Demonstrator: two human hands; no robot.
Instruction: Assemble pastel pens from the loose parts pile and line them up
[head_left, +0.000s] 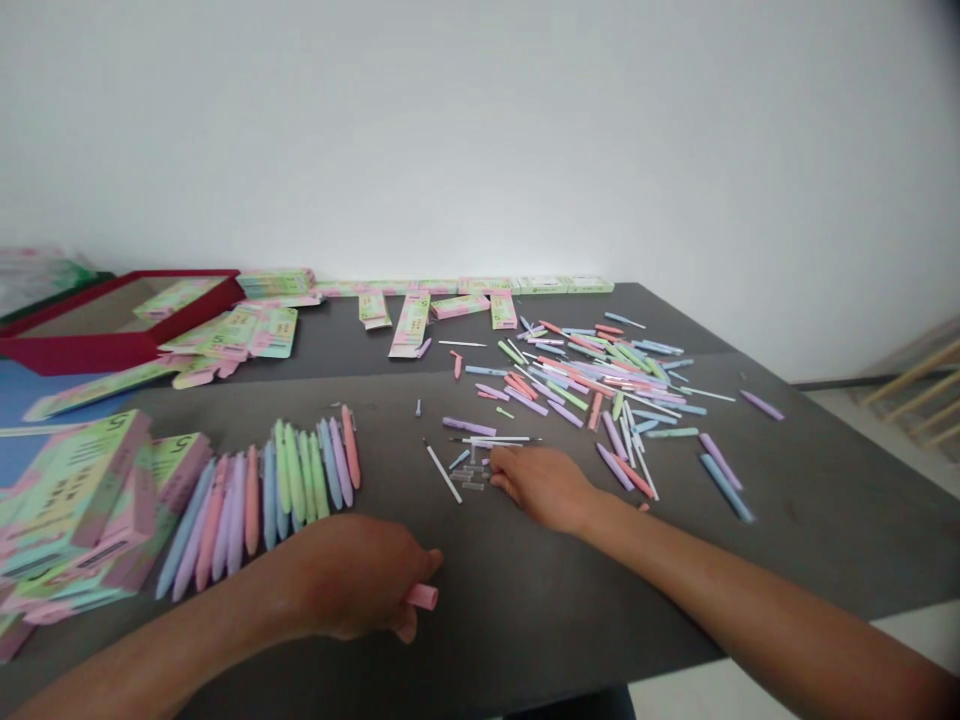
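Observation:
My left hand [375, 580] is closed around a pink pen barrel [423, 597], whose blunt end sticks out past the fingers. Farther forward, my right hand [541, 485] rests low over the table with its fingers bent together. Its fingertips are beside small clear plastic tubes [472, 486] and a few thin pen refills [495, 440]; what they pinch, if anything, is hidden. A lone white refill [442, 472] lies to the left of these. Behind my left hand is a row of assembled pens [234, 510] in pink, purple, blue and green.
Loose pen parts and refills [600, 375] are scattered over the right of the dark table [750, 560]. Printed pen boxes [82, 490] are stacked at the left. A red box [90, 345] stands behind them. More cartons [480, 287] line the white wall.

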